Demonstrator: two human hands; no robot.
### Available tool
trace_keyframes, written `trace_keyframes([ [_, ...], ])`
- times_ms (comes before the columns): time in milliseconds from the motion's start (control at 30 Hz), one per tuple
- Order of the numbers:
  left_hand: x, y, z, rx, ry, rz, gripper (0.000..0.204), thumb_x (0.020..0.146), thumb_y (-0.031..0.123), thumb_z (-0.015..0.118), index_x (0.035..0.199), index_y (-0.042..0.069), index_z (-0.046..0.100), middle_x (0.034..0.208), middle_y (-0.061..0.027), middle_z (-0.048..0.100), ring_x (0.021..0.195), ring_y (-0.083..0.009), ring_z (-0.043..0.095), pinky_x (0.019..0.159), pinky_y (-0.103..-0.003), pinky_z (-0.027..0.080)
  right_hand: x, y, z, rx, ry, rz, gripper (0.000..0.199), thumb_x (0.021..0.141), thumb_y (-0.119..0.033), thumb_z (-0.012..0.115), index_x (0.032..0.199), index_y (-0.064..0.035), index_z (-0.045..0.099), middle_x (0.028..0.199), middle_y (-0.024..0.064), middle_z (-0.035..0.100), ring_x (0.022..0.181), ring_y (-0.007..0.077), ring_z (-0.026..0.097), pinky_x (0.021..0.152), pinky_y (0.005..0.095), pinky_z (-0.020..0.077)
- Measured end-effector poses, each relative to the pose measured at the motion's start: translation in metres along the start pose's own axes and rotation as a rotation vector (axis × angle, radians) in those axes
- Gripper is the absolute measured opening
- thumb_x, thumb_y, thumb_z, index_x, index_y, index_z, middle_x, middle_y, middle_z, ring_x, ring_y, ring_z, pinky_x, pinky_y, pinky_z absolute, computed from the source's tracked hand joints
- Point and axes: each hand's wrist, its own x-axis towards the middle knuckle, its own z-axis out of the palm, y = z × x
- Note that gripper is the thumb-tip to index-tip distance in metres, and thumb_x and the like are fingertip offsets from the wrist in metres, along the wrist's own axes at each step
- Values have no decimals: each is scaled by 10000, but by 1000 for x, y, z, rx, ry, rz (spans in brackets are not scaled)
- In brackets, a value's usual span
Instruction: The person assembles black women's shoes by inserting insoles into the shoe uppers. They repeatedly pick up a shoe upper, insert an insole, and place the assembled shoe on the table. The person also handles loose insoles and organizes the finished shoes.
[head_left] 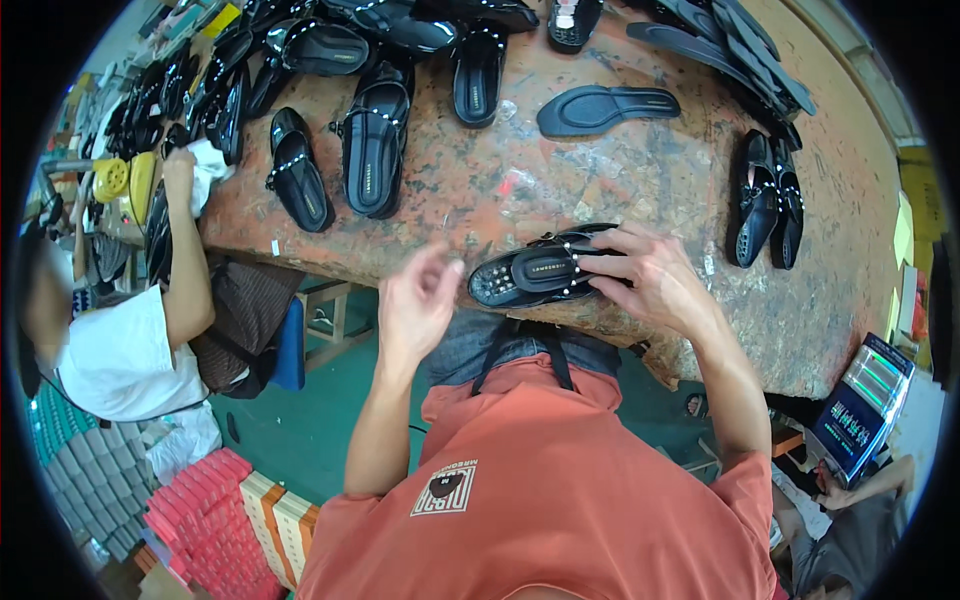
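Note:
A black shoe (493, 289) lies on its sole at the table's near edge, its heel end toward the left. A dark insole (545, 268) sits inside it, covering the middle, while the bare heel seat shows pale dots. Across the front runs a strap with pearl-like studs. My right hand (650, 275) grips the shoe by its toe and strap, its fingers partly inside the opening. Just left of the heel, my left hand (415, 305) is raised with nothing visible in it; its fingers are loosely bent, apart and slightly blurred.
Single black shoes (298, 170) stand at left, with many more piled beyond. A loose insole (605, 110) lies farther back, before stacked insoles (715, 50). At right stands a pair of shoes (765, 200). A co-worker (130, 340) sits at left; another person (850, 530) is lower right.

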Motion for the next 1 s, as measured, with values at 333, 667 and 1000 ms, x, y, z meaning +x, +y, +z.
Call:
trace_keyframes([
  [333, -30, -16, 41, -460, 14, 126, 487, 945, -61, 763, 1418, -84, 647, 1137, -93, 630, 927, -129, 704, 808, -249, 614, 31, 0, 29, 21, -50, -172, 240, 836, -149, 822, 1069, -94, 820, 1103, 81, 752, 1040, 316, 732, 896, 446, 607],
  [667, -27, 0, 46, -321, 55, 101, 414, 903, -47, 822, 1281, -91, 660, 1119, -65, 606, 882, -73, 645, 734, -231, 562, 35, -1, 37, -38, -102, -147, 260, 829, -160, 824, 1080, -94, 816, 1164, 89, 737, 1140, 324, 704, 971, 453, 590],
  [1000, -8, 10, 44, 82, 224, 285, 277, 873, 124, 868, 988, -32, 671, 776, -117, 603, 659, -251, 608, 650, -396, 520, 34, -13, 17, -337, -175, -69, 457, 799, -351, 872, 1219, -183, 806, 1217, 114, 699, 1166, 289, 679, 1005, 486, 478],
])
